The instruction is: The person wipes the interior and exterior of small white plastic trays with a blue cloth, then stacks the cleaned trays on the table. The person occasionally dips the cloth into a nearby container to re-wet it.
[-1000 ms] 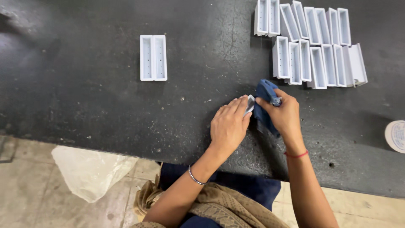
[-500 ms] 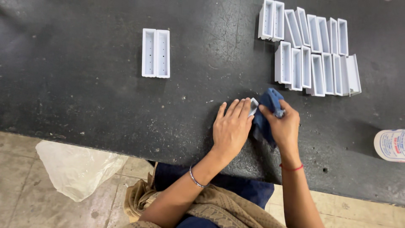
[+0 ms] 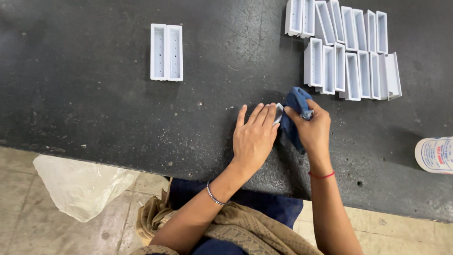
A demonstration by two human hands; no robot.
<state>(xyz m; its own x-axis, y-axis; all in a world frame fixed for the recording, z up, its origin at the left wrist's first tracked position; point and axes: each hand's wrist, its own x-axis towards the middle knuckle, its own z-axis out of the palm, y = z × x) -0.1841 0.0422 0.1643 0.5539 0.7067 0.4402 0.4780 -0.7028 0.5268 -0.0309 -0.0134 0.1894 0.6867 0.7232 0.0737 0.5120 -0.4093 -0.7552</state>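
Note:
My left hand (image 3: 254, 137) lies flat on a small white plastic piece (image 3: 279, 112) on the black table (image 3: 94, 118), covering most of it; only one corner shows. My right hand (image 3: 312, 131) grips a bunched blue cloth (image 3: 293, 113) and presses it against that piece. Two white channel pieces (image 3: 166, 52) lie side by side far to the left. A cluster of several white channel pieces (image 3: 347, 52) stands at the back right, just beyond the cloth.
A white round container with a printed label (image 3: 435, 154) lies at the right edge of the table. On the floor to the lower left sits a crumpled clear plastic bag (image 3: 80, 186). The table's front edge runs just above my lap.
Both hands stay on the same spot with the cloth and piece; the right hand shifts slightly with the cloth. The view has drifted a little, so the table contents sit lower in frame.

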